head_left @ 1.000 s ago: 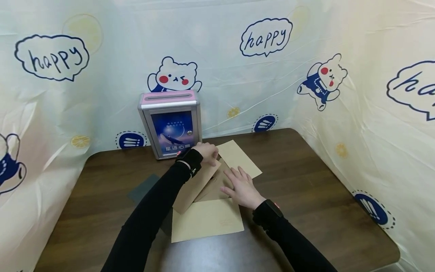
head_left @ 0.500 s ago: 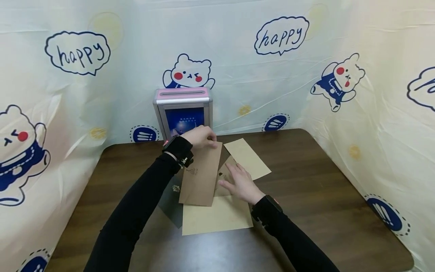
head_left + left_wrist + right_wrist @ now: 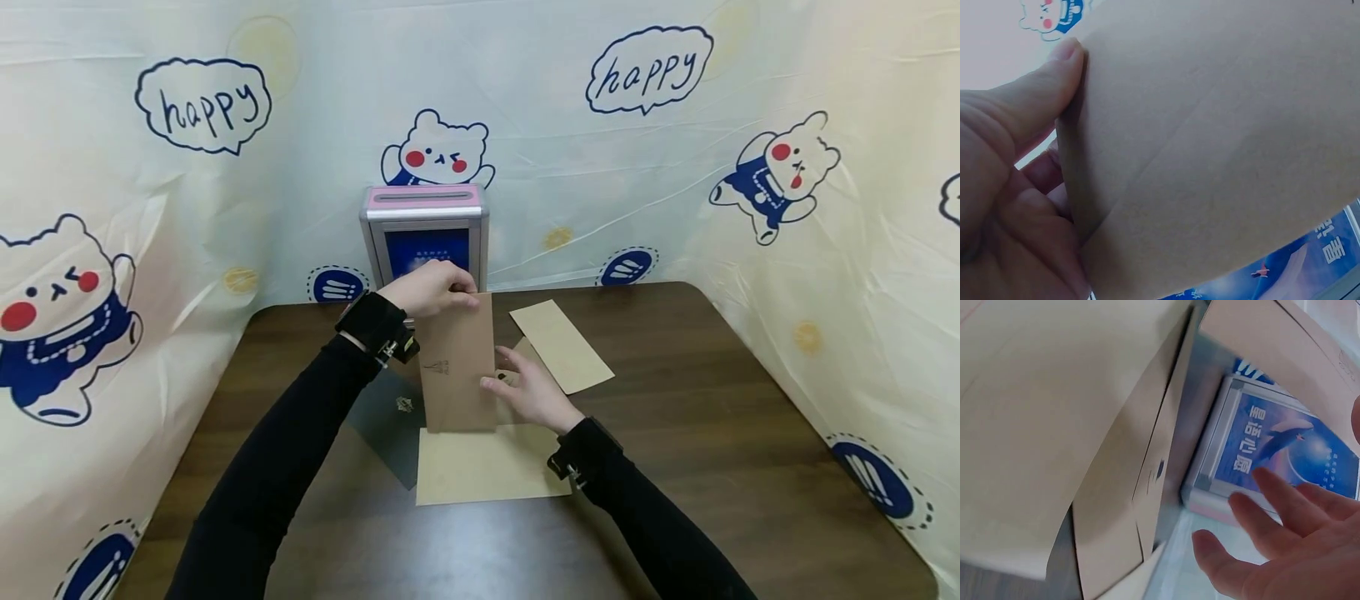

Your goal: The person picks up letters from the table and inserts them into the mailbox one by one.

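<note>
My left hand (image 3: 429, 289) pinches a brown paper envelope (image 3: 459, 392) by its top end and holds it raised in front of the box. A small dark drawing is printed on the envelope's face. In the left wrist view, the thumb lies along one edge of the envelope (image 3: 1222, 137), with the other fingers partly hidden behind it. My right hand (image 3: 536, 393) has its fingers spread and relaxed, close to the envelope's right edge. It holds nothing; in the right wrist view its fingers (image 3: 1285, 506) are apart from the raised envelope (image 3: 1279, 350).
A silver box (image 3: 480, 242) with a pink slotted top stands at the back. A cream envelope (image 3: 487, 479) lies in front, another cream one (image 3: 566, 346) at the right, and a dark green one (image 3: 382, 421) at the left. Another brown one lies partly under my right hand.
My left hand has lifted the brown envelope from the pile and turned it from slanted to nearly upright, towards the box. The right hand has stayed near the pile, and the head view has shifted.
</note>
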A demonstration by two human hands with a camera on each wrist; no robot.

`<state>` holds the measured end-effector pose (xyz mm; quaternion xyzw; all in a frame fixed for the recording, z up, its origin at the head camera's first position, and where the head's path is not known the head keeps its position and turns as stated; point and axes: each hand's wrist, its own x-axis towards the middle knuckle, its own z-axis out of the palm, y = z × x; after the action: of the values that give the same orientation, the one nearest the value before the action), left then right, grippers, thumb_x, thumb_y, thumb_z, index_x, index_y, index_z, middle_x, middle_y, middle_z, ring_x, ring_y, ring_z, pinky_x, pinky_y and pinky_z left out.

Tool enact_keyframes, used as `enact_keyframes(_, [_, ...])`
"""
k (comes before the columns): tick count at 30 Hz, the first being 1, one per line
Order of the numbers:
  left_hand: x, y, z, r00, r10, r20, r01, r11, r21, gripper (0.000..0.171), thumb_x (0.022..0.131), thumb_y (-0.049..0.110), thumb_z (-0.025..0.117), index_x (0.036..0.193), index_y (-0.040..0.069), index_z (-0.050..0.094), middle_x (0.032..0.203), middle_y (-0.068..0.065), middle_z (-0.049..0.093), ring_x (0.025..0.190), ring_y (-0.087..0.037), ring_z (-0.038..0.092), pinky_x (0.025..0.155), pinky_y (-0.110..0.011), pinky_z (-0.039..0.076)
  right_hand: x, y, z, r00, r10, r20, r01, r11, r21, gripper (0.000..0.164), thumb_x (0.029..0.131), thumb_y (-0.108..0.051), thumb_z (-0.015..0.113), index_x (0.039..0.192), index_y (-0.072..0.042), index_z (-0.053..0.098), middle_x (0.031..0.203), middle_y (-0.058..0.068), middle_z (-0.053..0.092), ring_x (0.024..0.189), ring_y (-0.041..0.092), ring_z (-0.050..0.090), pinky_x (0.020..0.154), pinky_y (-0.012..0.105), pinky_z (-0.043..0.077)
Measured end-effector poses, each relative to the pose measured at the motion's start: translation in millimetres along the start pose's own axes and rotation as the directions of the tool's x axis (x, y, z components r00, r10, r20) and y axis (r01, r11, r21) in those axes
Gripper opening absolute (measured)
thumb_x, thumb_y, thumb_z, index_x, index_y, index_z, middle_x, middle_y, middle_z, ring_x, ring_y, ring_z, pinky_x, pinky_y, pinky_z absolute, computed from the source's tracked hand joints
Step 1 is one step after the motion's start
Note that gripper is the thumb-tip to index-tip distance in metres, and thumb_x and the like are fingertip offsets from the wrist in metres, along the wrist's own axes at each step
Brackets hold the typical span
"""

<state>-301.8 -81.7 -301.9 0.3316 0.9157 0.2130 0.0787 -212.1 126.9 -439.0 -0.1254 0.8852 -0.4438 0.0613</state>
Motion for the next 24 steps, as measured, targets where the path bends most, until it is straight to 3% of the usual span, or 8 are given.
enact_keyframes(9, [-13.1, 1.8, -6.4, 0.997, -0.051, -0.054, 0.047, 0.996, -0.072, 0.018, 0.102, 0.028, 0.064, 0.111, 0.015, 0.073, 0.106, -0.006, 0.070, 0.100, -0.023, 0.060, 0.087, -0.037, 0.054, 9, -6, 1, 0.999, -0.043, 0.006, 0.042, 0.994, 0.103, 0.048, 0.100, -0.032, 0.067, 0.139, -0.006, 0.059, 0.128, 0.017, 0.072, 0.115, 0.028, 0.072, 0.093, 0.040, 0.060])
enact_keyframes(13, [-17.1, -2.8, -5.3, 0.995, -0.051, -0.084, 0.041, 0.993, -0.110, 0.017, 0.102, 0.028, 0.064, 0.109, 0.015, 0.072, 0.106, -0.006, 0.069, 0.099, -0.022, 0.058, 0.086, -0.035, 0.052, 11, -9, 2, 0.998, -0.068, 0.014, 0.065, 0.985, 0.161, 0.034, 0.102, -0.028, 0.064, 0.125, -0.003, 0.069, 0.116, 0.017, 0.077, 0.103, 0.024, 0.075, 0.083, 0.031, 0.060])
enact_keyframes(18, [-23.4, -9.5, 0.8, 0.989, -0.052, -0.141, 0.030, 0.987, -0.158, 0.019, 0.102, 0.028, 0.064, 0.110, 0.014, 0.072, 0.104, -0.006, 0.069, 0.098, -0.022, 0.058, 0.091, -0.037, 0.051, 11, -13, 6, 0.999, -0.043, -0.028, 0.048, 0.982, 0.184, 0.031, 0.103, -0.028, 0.062, 0.113, -0.002, 0.075, 0.109, 0.017, 0.079, 0.099, 0.025, 0.077, 0.079, 0.028, 0.059])
enact_keyframes(24, [-40.1, -23.4, 13.2, 0.960, -0.120, -0.254, 0.051, 0.963, -0.264, 0.038, 0.100, 0.039, 0.066, 0.131, 0.016, 0.062, 0.128, -0.006, 0.068, 0.118, -0.025, 0.061, 0.107, -0.046, 0.052, 10, -14, 12, 0.999, -0.033, -0.029, 0.039, 0.967, 0.254, 0.032, 0.104, -0.027, 0.061, 0.116, 0.000, 0.074, 0.109, 0.020, 0.078, 0.098, 0.027, 0.077, 0.076, 0.028, 0.059])
